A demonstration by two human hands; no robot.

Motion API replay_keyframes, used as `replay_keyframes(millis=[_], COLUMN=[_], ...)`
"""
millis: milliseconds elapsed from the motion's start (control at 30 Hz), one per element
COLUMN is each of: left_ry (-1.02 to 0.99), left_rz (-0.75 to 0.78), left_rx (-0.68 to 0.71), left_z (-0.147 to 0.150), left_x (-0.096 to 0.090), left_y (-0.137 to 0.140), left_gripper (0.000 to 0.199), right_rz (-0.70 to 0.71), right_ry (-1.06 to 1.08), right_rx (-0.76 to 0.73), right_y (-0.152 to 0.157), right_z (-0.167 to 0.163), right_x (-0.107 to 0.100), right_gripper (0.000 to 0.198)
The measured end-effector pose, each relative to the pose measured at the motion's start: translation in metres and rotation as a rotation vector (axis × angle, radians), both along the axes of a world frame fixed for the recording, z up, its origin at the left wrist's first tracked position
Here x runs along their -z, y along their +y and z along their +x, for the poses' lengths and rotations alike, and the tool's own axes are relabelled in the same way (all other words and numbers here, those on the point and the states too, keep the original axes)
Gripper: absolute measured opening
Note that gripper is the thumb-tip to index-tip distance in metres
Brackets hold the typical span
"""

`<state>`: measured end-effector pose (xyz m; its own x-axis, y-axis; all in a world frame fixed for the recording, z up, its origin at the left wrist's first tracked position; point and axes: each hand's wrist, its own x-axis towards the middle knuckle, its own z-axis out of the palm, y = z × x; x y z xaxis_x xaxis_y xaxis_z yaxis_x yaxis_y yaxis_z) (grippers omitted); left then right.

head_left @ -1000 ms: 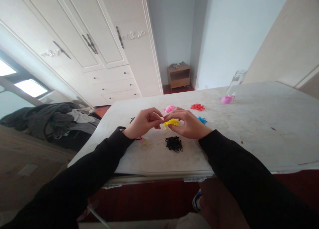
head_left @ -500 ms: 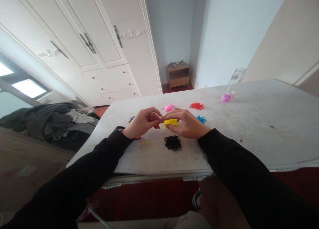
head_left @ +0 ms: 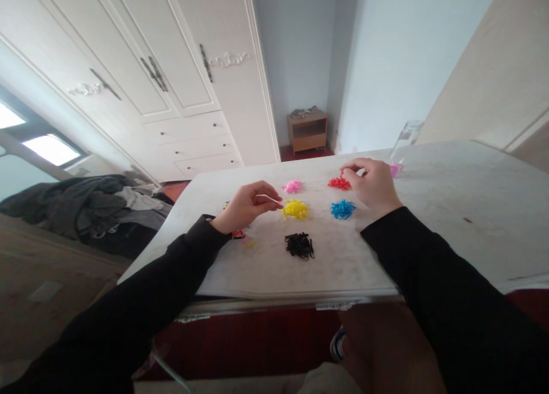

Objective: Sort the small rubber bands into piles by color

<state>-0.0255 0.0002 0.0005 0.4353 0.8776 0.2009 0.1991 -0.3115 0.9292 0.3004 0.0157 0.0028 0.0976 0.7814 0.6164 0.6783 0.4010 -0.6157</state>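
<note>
Swung the right hand point(head_left: 372, 183) away from the left hand point(head_left: 249, 204), out to the red pile point(head_left: 338, 184), now pinching a red band point(head_left: 342, 174) just above it. Holding the left hand beside the yellow pile point(head_left: 295, 210), thumb and finger nearly together; cannot tell if gripping anything. Sorted by colour, presumably for quick picking: pink pile point(head_left: 293, 186), blue pile point(head_left: 342, 209) and black pile point(head_left: 299, 246) too, all apart on the stained white desk point(head_left: 429, 228). Farther off, see a clear bottle point(head_left: 406, 139), a white wardrobe point(head_left: 184, 85) and a small wooden cabinet point(head_left: 309, 141).
</note>
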Motion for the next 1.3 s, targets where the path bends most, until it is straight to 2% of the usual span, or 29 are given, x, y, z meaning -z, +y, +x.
replay_keyframes(millis=[167,533,767,967,1167,1300], left_ry=[0.014,0.037,0.067,0.112,0.083,0.155], left_rz=[-0.002,0.046,0.051,0.094,0.247,0.252], left_rx=[-0.015,-0.022,-0.049,-0.149,-0.265,-0.234], left_z=[0.000,-0.003,-0.004,-0.007,-0.003,0.011], left_x=[-0.001,0.000,0.001,-0.004,-0.009,-0.009], left_y=[-0.001,0.001,0.004,0.006,0.032,0.060], left_gripper=[0.024,0.034,0.040,0.043,0.045,0.036], right_rz=[-0.092,-0.162,-0.180,-0.195,-0.223,-0.220], right_ry=[-0.064,-0.037,-0.002,0.015,0.052,0.065], right_rx=[0.103,0.030,0.058,0.088,0.074,0.078], right_y=[0.011,0.012,0.012,0.018,0.017,0.014], right_z=[0.025,0.020,0.021,0.023,0.025,0.026], right_x=[0.008,0.013,0.015,0.021,0.024,0.024], right_gripper=[0.022,0.023,0.019,0.017,0.018,0.017])
